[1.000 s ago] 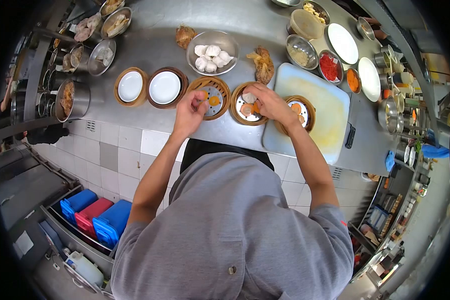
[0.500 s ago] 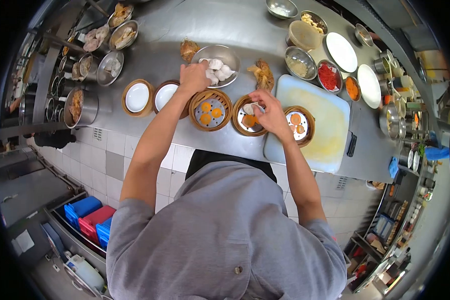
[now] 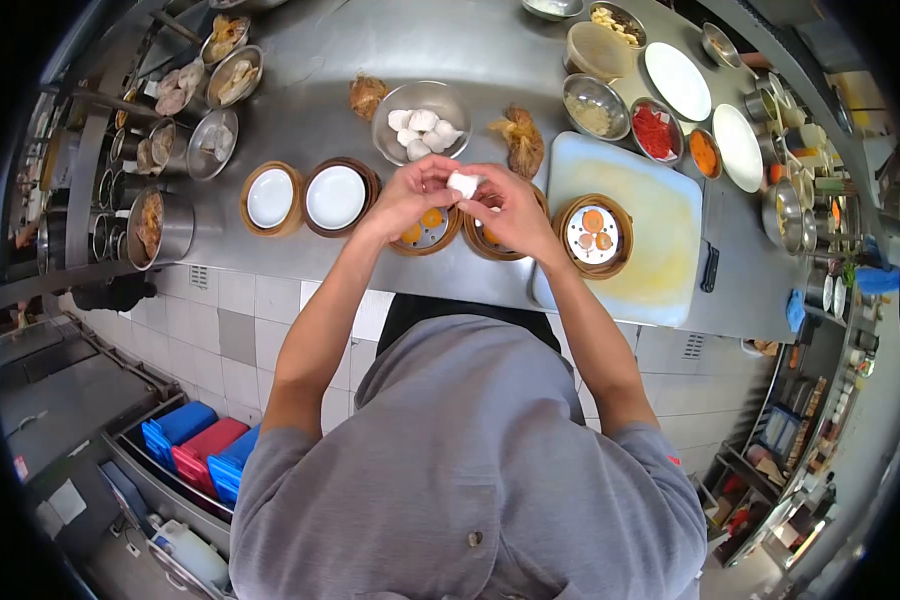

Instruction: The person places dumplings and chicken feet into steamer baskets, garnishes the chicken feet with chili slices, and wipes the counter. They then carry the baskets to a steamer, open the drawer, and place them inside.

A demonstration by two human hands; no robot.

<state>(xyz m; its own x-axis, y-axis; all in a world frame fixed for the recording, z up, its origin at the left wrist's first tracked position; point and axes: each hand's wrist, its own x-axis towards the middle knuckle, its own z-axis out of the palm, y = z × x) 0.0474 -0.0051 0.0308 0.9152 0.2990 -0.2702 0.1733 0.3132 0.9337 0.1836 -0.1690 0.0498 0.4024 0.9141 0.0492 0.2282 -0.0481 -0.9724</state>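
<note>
In front of me both hands meet over the bamboo steamers. My left hand [image 3: 417, 197] and my right hand [image 3: 511, 208] pinch one small white dumpling [image 3: 462, 184] between their fingertips. Just beyond them stands a metal bowl [image 3: 382, 118] with several white dumplings [image 3: 425, 121] in it. Below my left hand, a steamer [image 3: 426, 250] holds orange-topped pieces on a perforated liner. Another steamer [image 3: 502, 254] lies under my right hand, its contents mostly hidden. A third steamer [image 3: 625, 240], with orange pieces, rests on the cutting board's left edge.
Two steamers with white dishes [image 3: 270, 198] stand on the left. A pale cutting board [image 3: 650, 200] and a black-handled knife [image 3: 710, 270] lie right. Bowls of red strips [image 3: 653, 132] and orange bits [image 3: 703, 154], and white plates [image 3: 678, 82], fill the far right. Tied bags [image 3: 523, 143] flank the bowl.
My left hand has come out of the metal bowl toward me. My right hand has lifted from the middle steamer and moved left. Both now meet on a white dumpling.
</note>
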